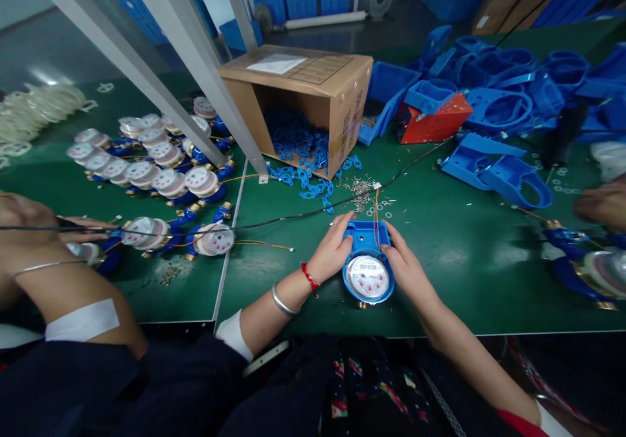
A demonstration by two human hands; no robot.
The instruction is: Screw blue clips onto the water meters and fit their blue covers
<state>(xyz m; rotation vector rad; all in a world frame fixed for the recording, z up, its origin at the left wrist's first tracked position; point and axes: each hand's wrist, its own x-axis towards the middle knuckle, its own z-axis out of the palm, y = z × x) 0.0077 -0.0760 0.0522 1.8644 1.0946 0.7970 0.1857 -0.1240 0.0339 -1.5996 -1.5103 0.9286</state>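
Note:
In front of me, near the table's front edge, a water meter (368,277) with a round dial sits in a blue plastic housing (360,231). My left hand (334,246) grips the housing's left side, thumb on its upper part. On the opposite side my right hand (403,259) grips it, thumb close to the thin wires (377,212). These wires rise from the housing and end in a small white connector (377,186). A brass fitting (362,305) shows below the dial. The undersides of my fingers are hidden.
Beyond my hands lie loose screws (359,189) and blue clips (313,186), spilling from a cardboard box (298,75). Blue housings (508,166) pile up at the right. Several meters (141,175) stand left, near a co-worker's arm (73,274). Another person's hand (604,205) is far right. A black cable (293,217) crosses.

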